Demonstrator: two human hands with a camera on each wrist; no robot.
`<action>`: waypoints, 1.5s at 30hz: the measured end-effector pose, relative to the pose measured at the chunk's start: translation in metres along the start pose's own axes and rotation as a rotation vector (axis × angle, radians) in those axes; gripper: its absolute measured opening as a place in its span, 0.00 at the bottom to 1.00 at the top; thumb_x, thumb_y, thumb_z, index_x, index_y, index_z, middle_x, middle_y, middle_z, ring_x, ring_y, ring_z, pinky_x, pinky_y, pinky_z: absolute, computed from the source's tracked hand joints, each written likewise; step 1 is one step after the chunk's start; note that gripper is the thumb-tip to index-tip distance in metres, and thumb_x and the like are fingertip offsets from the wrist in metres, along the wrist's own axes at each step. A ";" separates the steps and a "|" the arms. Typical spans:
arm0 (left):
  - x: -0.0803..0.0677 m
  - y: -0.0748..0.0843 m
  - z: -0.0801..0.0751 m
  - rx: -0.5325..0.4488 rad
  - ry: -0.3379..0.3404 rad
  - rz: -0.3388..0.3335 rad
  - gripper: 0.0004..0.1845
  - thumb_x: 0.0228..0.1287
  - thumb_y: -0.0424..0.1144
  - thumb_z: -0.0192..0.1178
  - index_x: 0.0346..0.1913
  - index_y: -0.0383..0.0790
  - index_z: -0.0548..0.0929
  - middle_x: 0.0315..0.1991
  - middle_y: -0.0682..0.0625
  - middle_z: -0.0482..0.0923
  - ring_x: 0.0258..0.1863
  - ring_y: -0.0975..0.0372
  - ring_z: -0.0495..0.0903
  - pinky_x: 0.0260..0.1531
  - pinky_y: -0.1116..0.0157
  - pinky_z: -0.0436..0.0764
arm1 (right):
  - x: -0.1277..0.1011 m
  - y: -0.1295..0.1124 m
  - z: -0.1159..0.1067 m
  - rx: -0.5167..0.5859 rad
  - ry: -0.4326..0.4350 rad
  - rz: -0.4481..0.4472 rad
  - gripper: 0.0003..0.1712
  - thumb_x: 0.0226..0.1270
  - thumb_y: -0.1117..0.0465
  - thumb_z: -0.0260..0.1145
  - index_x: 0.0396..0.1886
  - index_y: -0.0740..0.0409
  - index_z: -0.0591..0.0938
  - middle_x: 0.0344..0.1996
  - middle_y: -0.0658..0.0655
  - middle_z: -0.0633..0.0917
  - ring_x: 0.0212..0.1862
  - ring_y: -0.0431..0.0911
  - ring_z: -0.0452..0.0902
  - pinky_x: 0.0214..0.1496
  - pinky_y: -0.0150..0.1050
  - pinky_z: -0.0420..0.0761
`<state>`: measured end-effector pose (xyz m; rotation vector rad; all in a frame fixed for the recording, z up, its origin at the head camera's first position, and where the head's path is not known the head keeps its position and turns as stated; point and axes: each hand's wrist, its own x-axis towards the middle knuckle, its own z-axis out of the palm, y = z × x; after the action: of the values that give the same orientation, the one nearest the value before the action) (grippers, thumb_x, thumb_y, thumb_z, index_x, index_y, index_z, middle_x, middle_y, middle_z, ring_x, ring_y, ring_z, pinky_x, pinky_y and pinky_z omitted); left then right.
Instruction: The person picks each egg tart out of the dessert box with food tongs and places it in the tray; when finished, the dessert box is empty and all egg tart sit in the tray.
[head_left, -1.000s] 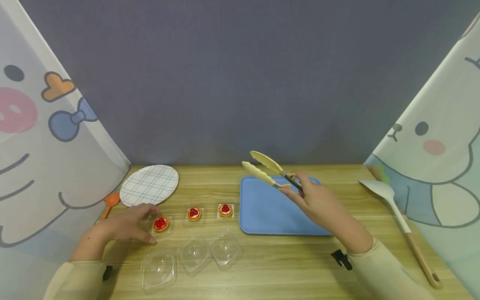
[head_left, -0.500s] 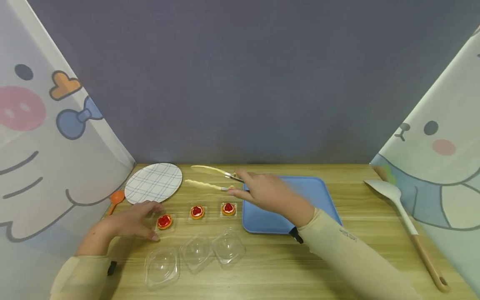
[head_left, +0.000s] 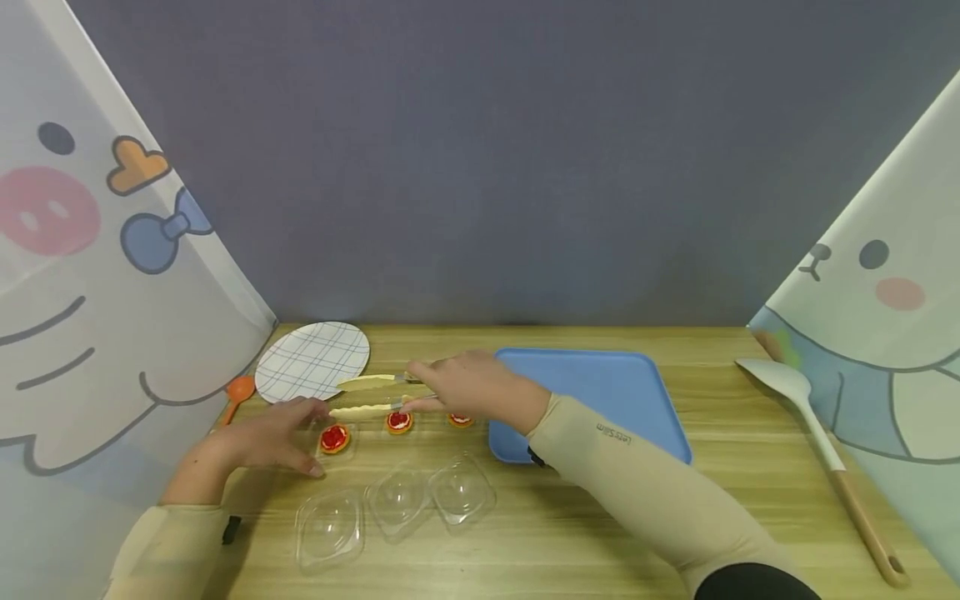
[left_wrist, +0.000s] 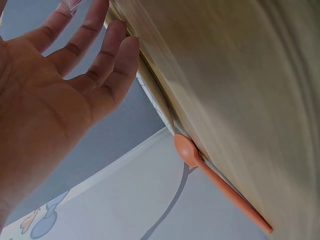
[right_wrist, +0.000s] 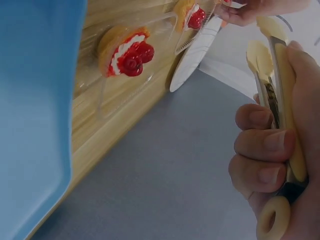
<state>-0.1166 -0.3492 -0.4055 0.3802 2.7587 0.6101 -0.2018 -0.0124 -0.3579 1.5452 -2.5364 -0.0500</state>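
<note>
My right hand grips a pair of cream-tipped tongs, their tips apart and pointing left near the tart by my left hand. My left hand is low at the left, thumb and fingers about the left side of a clear plastic base bearing a red-topped tart; clear plastic shows at a fingertip in the left wrist view. Another tart sits on its own base, partly under the tongs. A third tart, with cherries and white cream, is mostly hidden by my right hand in the head view.
Three clear domed lids lie in front of the tarts. A blue tray is right of them, under my right forearm. Behind my left hand are a checked plate and an orange spoon. A long white spatula lies far right.
My right hand has swung left with the tongs, from above the blue tray to over the tarts, and lowered them. My left hand stays by the leftmost tart; the view shifts slightly.
</note>
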 end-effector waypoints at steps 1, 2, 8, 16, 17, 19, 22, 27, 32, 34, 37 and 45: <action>0.000 0.000 0.000 0.001 0.000 0.001 0.46 0.42 0.61 0.77 0.63 0.44 0.72 0.62 0.47 0.75 0.64 0.46 0.72 0.61 0.44 0.73 | 0.003 -0.001 0.000 0.007 -0.023 0.001 0.30 0.69 0.26 0.46 0.53 0.42 0.70 0.11 0.43 0.70 0.12 0.38 0.60 0.15 0.33 0.58; 0.000 -0.001 0.000 -0.001 -0.002 0.004 0.46 0.42 0.61 0.77 0.63 0.44 0.72 0.62 0.47 0.75 0.64 0.45 0.72 0.61 0.43 0.73 | 0.005 -0.002 0.001 0.017 -0.052 0.006 0.30 0.69 0.26 0.47 0.53 0.42 0.70 0.11 0.44 0.71 0.13 0.38 0.60 0.16 0.33 0.58; 0.001 0.000 -0.001 -0.017 -0.008 0.006 0.46 0.42 0.61 0.77 0.64 0.44 0.73 0.63 0.47 0.74 0.66 0.44 0.71 0.62 0.43 0.72 | 0.019 -0.012 0.000 0.069 -0.211 0.016 0.30 0.69 0.25 0.46 0.51 0.43 0.68 0.15 0.44 0.74 0.18 0.40 0.67 0.21 0.36 0.68; -0.001 0.003 -0.002 0.000 -0.012 -0.026 0.46 0.42 0.62 0.77 0.63 0.44 0.72 0.63 0.46 0.74 0.65 0.44 0.71 0.60 0.43 0.73 | 0.032 -0.028 -0.003 0.013 -0.234 -0.011 0.28 0.67 0.25 0.49 0.44 0.42 0.69 0.16 0.42 0.70 0.20 0.38 0.65 0.22 0.36 0.70; -0.001 0.003 -0.002 -0.001 -0.012 -0.029 0.47 0.42 0.62 0.77 0.63 0.43 0.72 0.63 0.45 0.74 0.65 0.44 0.71 0.60 0.43 0.73 | 0.034 -0.030 -0.005 0.015 -0.242 -0.009 0.28 0.67 0.25 0.50 0.44 0.42 0.69 0.17 0.43 0.70 0.20 0.38 0.65 0.23 0.36 0.70; -0.002 0.003 -0.002 -0.002 -0.012 -0.030 0.48 0.42 0.62 0.77 0.64 0.42 0.71 0.63 0.44 0.74 0.65 0.44 0.71 0.60 0.42 0.73 | 0.037 -0.033 -0.007 0.022 -0.259 -0.003 0.29 0.66 0.24 0.50 0.45 0.42 0.69 0.18 0.43 0.70 0.21 0.39 0.66 0.24 0.37 0.72; -0.002 0.004 -0.002 -0.010 -0.014 -0.034 0.49 0.42 0.62 0.77 0.65 0.41 0.71 0.64 0.43 0.73 0.65 0.42 0.71 0.60 0.40 0.73 | 0.041 -0.035 -0.008 0.033 -0.278 0.006 0.29 0.66 0.24 0.51 0.45 0.41 0.70 0.19 0.43 0.73 0.23 0.39 0.69 0.26 0.38 0.74; -0.002 0.006 -0.002 -0.011 -0.014 -0.039 0.49 0.42 0.62 0.77 0.65 0.42 0.71 0.64 0.43 0.73 0.66 0.42 0.70 0.60 0.40 0.73 | 0.045 -0.039 -0.010 0.030 -0.298 0.020 0.29 0.65 0.24 0.52 0.46 0.41 0.71 0.23 0.42 0.78 0.25 0.39 0.75 0.29 0.40 0.77; -0.002 0.006 -0.002 -0.012 -0.013 -0.033 0.46 0.42 0.61 0.77 0.63 0.43 0.72 0.62 0.44 0.74 0.64 0.43 0.71 0.59 0.40 0.74 | 0.047 -0.042 -0.015 0.028 -0.313 0.034 0.28 0.65 0.25 0.54 0.46 0.42 0.71 0.25 0.41 0.79 0.27 0.38 0.76 0.30 0.40 0.78; -0.001 0.006 -0.002 -0.014 -0.013 -0.031 0.46 0.42 0.61 0.77 0.63 0.43 0.72 0.62 0.44 0.74 0.64 0.43 0.72 0.59 0.41 0.74 | 0.048 -0.044 -0.017 0.018 -0.318 0.037 0.29 0.65 0.25 0.53 0.47 0.42 0.72 0.26 0.41 0.79 0.27 0.38 0.76 0.30 0.39 0.78; -0.002 0.007 -0.003 -0.016 -0.016 -0.024 0.46 0.42 0.61 0.77 0.63 0.42 0.72 0.62 0.44 0.74 0.64 0.43 0.72 0.58 0.41 0.74 | 0.051 -0.045 -0.019 0.001 -0.330 0.041 0.29 0.65 0.25 0.53 0.48 0.42 0.72 0.27 0.41 0.79 0.27 0.38 0.77 0.31 0.39 0.79; -0.001 0.007 -0.002 -0.010 -0.016 -0.021 0.47 0.42 0.62 0.77 0.64 0.42 0.72 0.62 0.44 0.74 0.64 0.43 0.72 0.59 0.40 0.74 | 0.055 -0.048 -0.024 -0.014 -0.378 0.057 0.31 0.64 0.23 0.52 0.49 0.40 0.71 0.27 0.41 0.80 0.29 0.38 0.77 0.32 0.40 0.80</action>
<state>-0.1149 -0.3448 -0.4002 0.3513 2.7398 0.6123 -0.1805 -0.0817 -0.3332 1.5853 -2.8522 -0.3861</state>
